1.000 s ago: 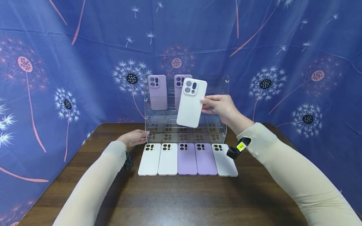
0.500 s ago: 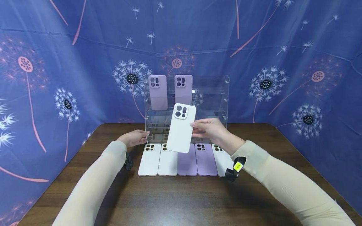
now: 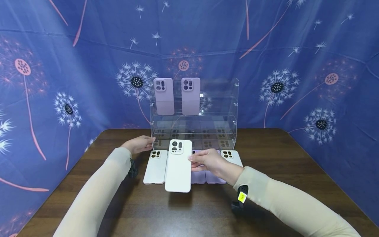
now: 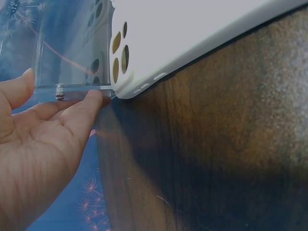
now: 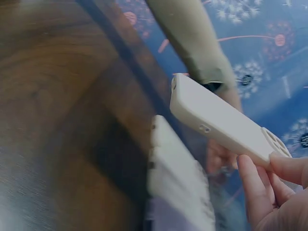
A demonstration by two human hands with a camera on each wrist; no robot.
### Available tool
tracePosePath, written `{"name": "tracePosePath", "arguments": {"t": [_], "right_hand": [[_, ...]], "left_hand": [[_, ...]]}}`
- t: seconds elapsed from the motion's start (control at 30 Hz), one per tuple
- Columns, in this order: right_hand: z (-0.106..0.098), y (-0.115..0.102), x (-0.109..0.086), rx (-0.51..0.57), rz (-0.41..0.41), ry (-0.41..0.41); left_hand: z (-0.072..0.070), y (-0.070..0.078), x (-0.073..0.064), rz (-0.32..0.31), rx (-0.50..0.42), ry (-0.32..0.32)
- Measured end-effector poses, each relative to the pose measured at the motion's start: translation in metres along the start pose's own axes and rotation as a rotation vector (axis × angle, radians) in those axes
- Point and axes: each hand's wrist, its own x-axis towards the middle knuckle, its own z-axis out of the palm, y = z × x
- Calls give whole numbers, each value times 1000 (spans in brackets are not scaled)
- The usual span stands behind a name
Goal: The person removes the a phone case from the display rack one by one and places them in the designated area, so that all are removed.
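My right hand pinches a white phone case by its right edge, thumb in front and fingers behind. Raised above the table, the case covers most of the second place in a row of cases. In the right wrist view, the held white case is seen along its side edge. At the left side of a clear acrylic tiered rack, my left hand touches the side panel. The left wrist view shows its fingers fairly straight against that panel, thumb apart.
Two lilac phone cases stand on an upper tier at the rack's left and middle. In front of the rack, the row includes a white case at left, lilac cases, and a white case at right. Brown table.
My right hand has brought the white phone case down and left, from in front of the rack to over the row, bringing it nearer upright. The left hand stays at the rack's side.
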Motion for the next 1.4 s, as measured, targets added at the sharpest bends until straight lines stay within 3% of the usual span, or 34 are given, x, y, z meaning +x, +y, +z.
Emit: {"name": "tracePosePath", "arguments": {"t": [0.27,0.63,1.1,1.4], "right_hand": [[17,33,-4,-5,63,-43],[37,61,-16,-27,138,-88],[44,77,-26,-95,184,-78],[42,74,-24,-147,224,-136]], "left_hand": [[-2,-3,3,-7,-4,8],[-2,-1,4,-4,10,9],[-2,-2,3,12,-6,-1],[-3,-4,3,15,-29,-3]]}}
